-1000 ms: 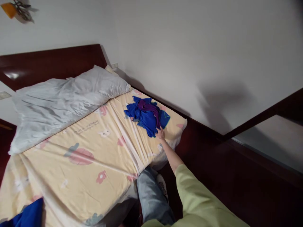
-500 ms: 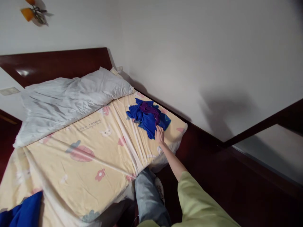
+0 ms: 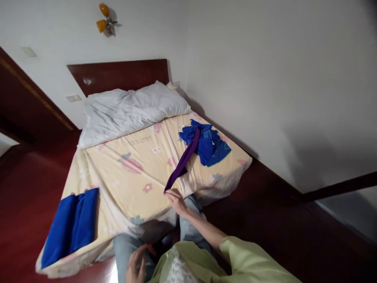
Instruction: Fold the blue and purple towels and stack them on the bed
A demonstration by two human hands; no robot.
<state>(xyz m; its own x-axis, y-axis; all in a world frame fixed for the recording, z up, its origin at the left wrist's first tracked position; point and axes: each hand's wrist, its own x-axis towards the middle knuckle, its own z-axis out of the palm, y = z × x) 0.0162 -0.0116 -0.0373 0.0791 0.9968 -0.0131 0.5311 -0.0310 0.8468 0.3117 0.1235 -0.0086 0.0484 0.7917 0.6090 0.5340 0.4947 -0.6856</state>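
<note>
My right hand (image 3: 176,201) pinches the near end of a long purple cloth (image 3: 184,159), which stretches over the bed from a crumpled pile of blue cloths (image 3: 206,143). My left hand (image 3: 136,265) is low in the view, by my left thigh; its fingers are bent and partly blurred, and I cannot make out whether it holds anything. At the bed's near left corner lies a folded blue cloth (image 3: 70,226), flat on the sheet.
The bed (image 3: 118,184) has a patterned yellow sheet with loose folds. A long white pillow (image 3: 132,108) lies against the dark headboard (image 3: 123,74). A wall (image 3: 265,78) runs along the right, and a dark door (image 3: 29,90) stands at the left.
My right hand has moved from the pile toward the bed's near edge, drawing the purple cloth out. My left hand has come into view. The view has shifted left, showing the whole folded cloth.
</note>
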